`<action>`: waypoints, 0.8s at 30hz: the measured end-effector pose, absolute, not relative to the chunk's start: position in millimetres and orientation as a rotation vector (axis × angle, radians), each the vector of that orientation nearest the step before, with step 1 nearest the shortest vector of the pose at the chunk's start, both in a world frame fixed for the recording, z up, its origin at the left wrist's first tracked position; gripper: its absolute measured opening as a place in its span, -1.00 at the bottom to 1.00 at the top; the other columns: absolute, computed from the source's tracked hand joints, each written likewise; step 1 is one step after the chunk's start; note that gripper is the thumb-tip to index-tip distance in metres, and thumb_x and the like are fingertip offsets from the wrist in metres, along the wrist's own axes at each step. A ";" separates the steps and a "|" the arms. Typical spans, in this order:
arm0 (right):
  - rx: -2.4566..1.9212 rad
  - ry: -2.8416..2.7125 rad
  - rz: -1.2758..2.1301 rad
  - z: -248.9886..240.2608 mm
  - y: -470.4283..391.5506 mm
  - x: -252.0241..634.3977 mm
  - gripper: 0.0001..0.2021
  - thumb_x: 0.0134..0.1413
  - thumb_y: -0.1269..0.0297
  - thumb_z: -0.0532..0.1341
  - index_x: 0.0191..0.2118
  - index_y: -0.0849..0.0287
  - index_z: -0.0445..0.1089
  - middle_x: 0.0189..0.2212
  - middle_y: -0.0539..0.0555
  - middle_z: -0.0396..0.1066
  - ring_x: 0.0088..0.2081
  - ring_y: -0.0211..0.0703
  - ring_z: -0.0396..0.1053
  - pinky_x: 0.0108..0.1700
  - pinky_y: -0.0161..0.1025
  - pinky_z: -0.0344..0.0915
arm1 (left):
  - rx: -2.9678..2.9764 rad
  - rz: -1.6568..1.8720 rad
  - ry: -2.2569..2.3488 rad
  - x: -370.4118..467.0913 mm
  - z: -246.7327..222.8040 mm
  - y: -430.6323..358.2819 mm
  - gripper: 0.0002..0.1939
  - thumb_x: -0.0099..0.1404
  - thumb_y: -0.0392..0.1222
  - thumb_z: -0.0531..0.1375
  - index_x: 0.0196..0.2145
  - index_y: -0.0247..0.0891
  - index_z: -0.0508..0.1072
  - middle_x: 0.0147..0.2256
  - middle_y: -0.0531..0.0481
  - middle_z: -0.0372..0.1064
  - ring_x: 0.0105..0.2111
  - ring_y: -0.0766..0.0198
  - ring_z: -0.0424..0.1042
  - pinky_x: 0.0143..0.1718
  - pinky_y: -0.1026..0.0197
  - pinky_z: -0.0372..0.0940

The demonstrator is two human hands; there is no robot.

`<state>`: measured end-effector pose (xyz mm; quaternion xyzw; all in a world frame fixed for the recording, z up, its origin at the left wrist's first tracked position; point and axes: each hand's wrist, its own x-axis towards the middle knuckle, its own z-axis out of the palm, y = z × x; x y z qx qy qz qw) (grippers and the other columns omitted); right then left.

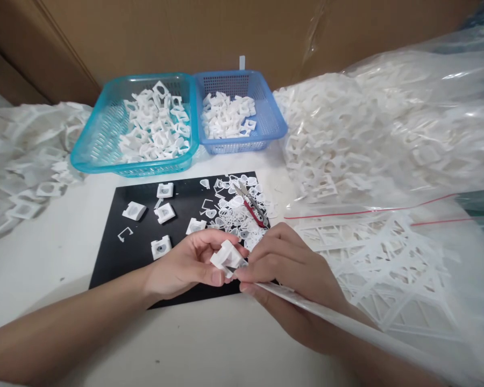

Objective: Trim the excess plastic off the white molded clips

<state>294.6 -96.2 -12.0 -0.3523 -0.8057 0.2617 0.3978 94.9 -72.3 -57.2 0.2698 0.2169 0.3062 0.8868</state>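
Observation:
My left hand (197, 260) grips a white plastic part (228, 258) between thumb and fingers, above a black mat (125, 274). Against the part's right side, the fingers of my right hand (282, 269) are pinched together; what they hold is too small and hidden to make out. A pale strip (318, 309) runs from under my right fingers along the forearm. Several similar white parts, one of them a block (161, 248), lie on the mat's left half. Red-handled nippers (255, 209) rest on a pile of small white pieces (229, 215) beyond my right hand.
A teal basket (76, 156) and a blue basket (280, 126) at the back hold white parts. Clear bags (339, 134) of white parts fill the right, above white lattice pieces (395, 269). More bagged parts (28, 161) lie at the left. A cardboard wall (185, 32) stands behind.

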 end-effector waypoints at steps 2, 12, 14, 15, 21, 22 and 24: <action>-0.910 -2.045 0.660 -11.6 -96.2 294.6 -0.92 0.18 0.39 0.23 -0.34 0.14 0.43 -0.45 -0.03 0.48 -0.31 -0.24 0.35 -0.19 -0.23 0.27 | 0.553 0.633 0.445 94.9 -56.9 -72.5 -0.63 0.00 -0.41 0.44 -0.20 -0.16 0.60 -0.25 0.06 0.60 -0.31 0.40 0.54 -0.30 0.44 0.40; -0.894 -2.071 0.629 -14.5 -96.9 294.3 -0.89 0.22 0.37 0.21 -0.36 0.13 0.43 -0.47 -0.04 0.47 -0.34 -0.26 0.34 -0.21 -0.23 0.27 | 0.546 0.637 0.428 96.1 -55.8 -72.3 -0.63 0.01 -0.44 0.43 -0.21 -0.16 0.60 -0.24 0.05 0.61 -0.31 0.40 0.55 -0.28 0.44 0.41; -0.894 -2.082 0.586 -14.8 -97.9 294.3 -0.89 0.21 0.36 0.21 -0.35 0.12 0.44 -0.45 -0.03 0.48 -0.33 -0.24 0.34 -0.21 -0.23 0.27 | 0.549 0.640 0.424 95.9 -56.3 -72.3 -0.62 0.00 -0.44 0.43 -0.21 -0.15 0.60 -0.22 0.06 0.60 -0.32 0.39 0.55 -0.29 0.42 0.43; -0.895 -2.087 0.563 -14.8 -98.3 294.2 -0.90 0.21 0.36 0.21 -0.35 0.12 0.44 -0.45 -0.03 0.49 -0.33 -0.23 0.34 -0.22 -0.22 0.27 | 0.552 0.641 0.424 95.8 -56.5 -72.3 -0.62 0.00 -0.45 0.43 -0.21 -0.15 0.60 -0.21 0.06 0.60 -0.32 0.39 0.55 -0.30 0.42 0.43; -0.904 -2.096 0.438 -15.9 -100.2 289.6 -0.85 0.15 0.51 0.22 -0.39 0.11 0.41 -0.52 -0.09 0.44 -0.36 -0.25 0.24 -0.28 -0.25 0.21 | 0.550 0.639 0.445 96.0 -55.4 -72.4 -0.63 -0.04 -0.49 0.44 -0.25 -0.20 0.61 -0.25 0.03 0.60 -0.29 0.39 0.56 -0.28 0.45 0.43; -0.904 -2.098 0.412 -17.1 -100.9 288.8 -0.84 0.14 0.52 0.22 -0.39 0.11 0.40 -0.51 -0.09 0.44 -0.34 -0.25 0.23 -0.27 -0.25 0.20 | 0.550 0.640 0.440 96.2 -55.0 -72.4 -0.63 -0.04 -0.50 0.44 -0.26 -0.20 0.61 -0.24 0.03 0.60 -0.30 0.38 0.56 -0.30 0.44 0.44; -0.896 -2.117 0.378 -20.3 -102.9 288.2 -0.83 0.12 0.55 0.23 -0.39 0.12 0.39 -0.45 -0.09 0.44 -0.30 -0.24 0.22 -0.22 -0.24 0.19 | 0.558 0.635 0.435 96.1 -54.4 -72.8 -0.62 -0.04 -0.53 0.42 -0.27 -0.20 0.61 -0.27 0.05 0.59 -0.34 0.38 0.56 -0.33 0.42 0.45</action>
